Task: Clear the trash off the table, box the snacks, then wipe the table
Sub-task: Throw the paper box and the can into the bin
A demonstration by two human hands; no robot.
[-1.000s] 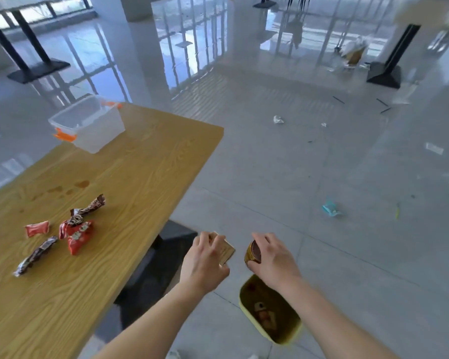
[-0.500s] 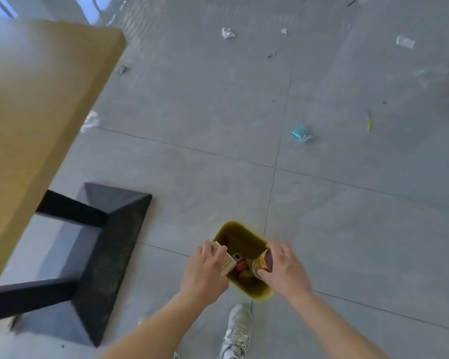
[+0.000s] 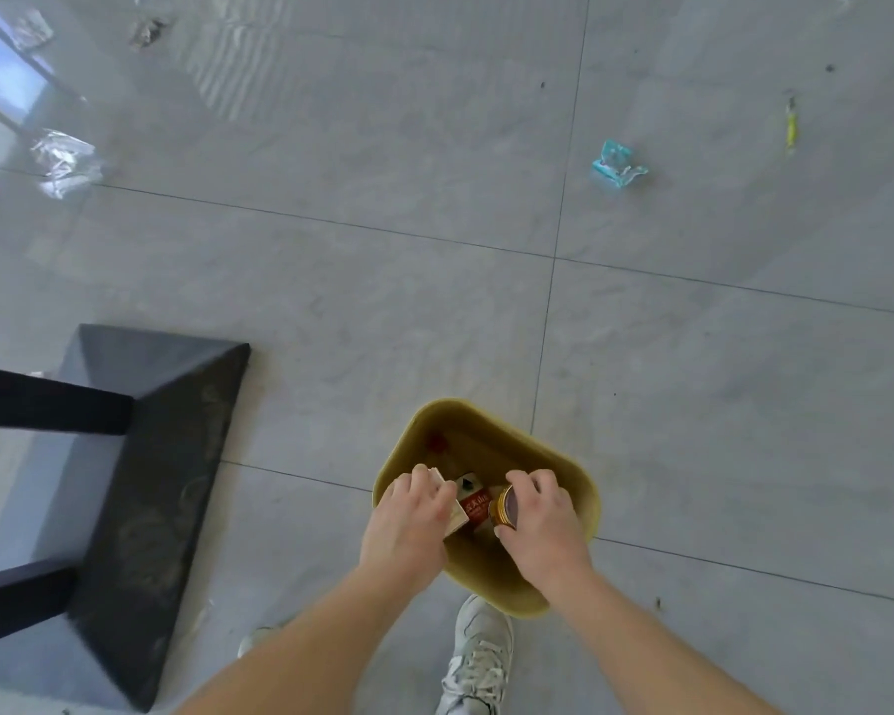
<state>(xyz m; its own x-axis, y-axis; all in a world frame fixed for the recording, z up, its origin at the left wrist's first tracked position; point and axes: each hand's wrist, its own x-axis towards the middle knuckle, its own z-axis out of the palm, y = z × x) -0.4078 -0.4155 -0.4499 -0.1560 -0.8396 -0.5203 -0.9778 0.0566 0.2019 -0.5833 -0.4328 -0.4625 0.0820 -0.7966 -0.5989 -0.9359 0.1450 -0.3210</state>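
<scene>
A yellow waste bin (image 3: 553, 459) stands on the grey floor right below me. My left hand (image 3: 409, 523) is over its left rim, shut on a small tan carton (image 3: 452, 500). My right hand (image 3: 540, 523) is over the bin's middle, shut on a small gold-rimmed can (image 3: 504, 505) held on its side. Inside the bin lies a red packet (image 3: 476, 508) and a small red scrap (image 3: 439, 442). The table top and the snacks are out of view.
The table's black base (image 3: 161, 482) and legs (image 3: 47, 405) sit on the floor at the left. My white shoe (image 3: 481, 657) is just under the bin. Litter lies on the tiles: a teal wrapper (image 3: 615, 165), clear plastic (image 3: 63, 160), a yellow stick (image 3: 789, 129).
My view has tipped down from the table to the floor. Both hands, still holding the carton and the can, have come lower over the bin's opening.
</scene>
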